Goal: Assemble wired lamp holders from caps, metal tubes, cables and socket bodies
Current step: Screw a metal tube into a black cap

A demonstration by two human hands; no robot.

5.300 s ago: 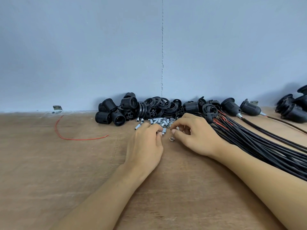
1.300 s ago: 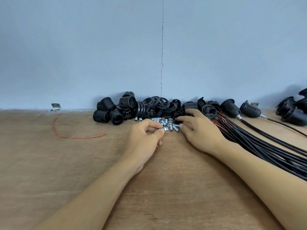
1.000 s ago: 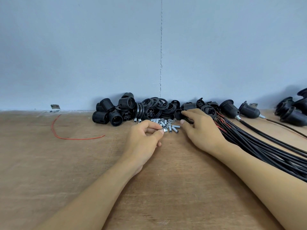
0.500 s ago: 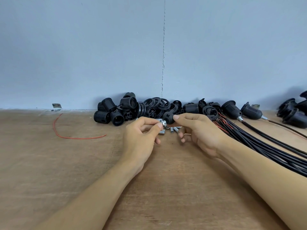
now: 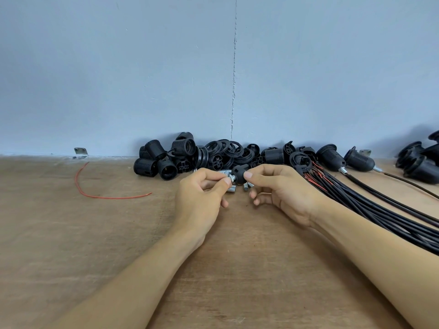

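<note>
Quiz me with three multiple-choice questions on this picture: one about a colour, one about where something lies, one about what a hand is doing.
1. What colour is the cap held by the right hand?
A. white
B. black
C. red

2. Where does the loose red wire lie?
A. on the table, left of both hands
B. inside the cap
C. in the right hand

3. What is the left hand doing?
A. lying flat, fingers straight
B. pinching a small metal tube at the cap
C. curled, holding nothing

Answers:
1 B: the rounded piece between the right fingertips is black.
2 A: the thin red wire curves across bare wood, well left of the hands.
3 B: thumb and forefinger close on a silvery tube that meets the cap.
</note>
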